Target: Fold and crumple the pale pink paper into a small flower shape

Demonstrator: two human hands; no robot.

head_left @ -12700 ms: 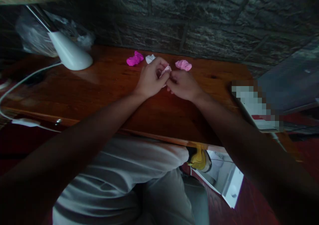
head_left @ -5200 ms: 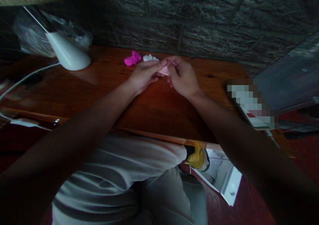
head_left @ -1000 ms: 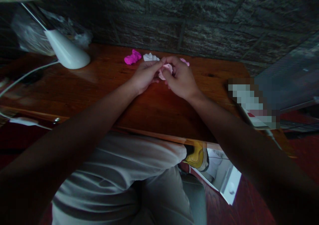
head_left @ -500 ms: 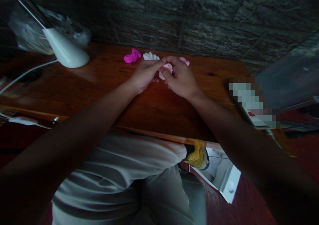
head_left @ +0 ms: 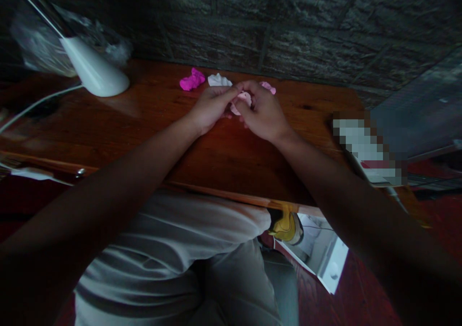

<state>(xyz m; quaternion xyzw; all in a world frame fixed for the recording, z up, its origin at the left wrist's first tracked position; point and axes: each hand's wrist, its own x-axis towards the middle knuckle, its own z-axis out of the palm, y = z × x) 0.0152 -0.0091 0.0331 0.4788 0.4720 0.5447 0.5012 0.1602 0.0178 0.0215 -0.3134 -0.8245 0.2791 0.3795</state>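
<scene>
A flattened, light pink piece that looks like soft clay (head_left: 241, 103) is held between my two hands above the wooden table. My left hand (head_left: 212, 105) grips its left side, with the thumb along the upper edge. My right hand (head_left: 263, 110) closes on it from the right, its thumb lying across the face of the piece. Just behind my left hand rests a white lump (head_left: 219, 80), and left of that a bright magenta lump (head_left: 192, 79). Another light pink lump (head_left: 268, 87) is partly hidden behind my right hand.
A white lamp (head_left: 96, 71) with a cable stands at the table's left, a clear plastic bag (head_left: 39, 42) behind it. On the right lies a blurred-out phone-like object (head_left: 364, 148) with a cable. A stone-block wall (head_left: 299, 27) borders the table (head_left: 231, 157) at the back.
Both hands keep nearly the same hold on the light pink piece. The view has shifted very slightly; nothing else visibly moved.
</scene>
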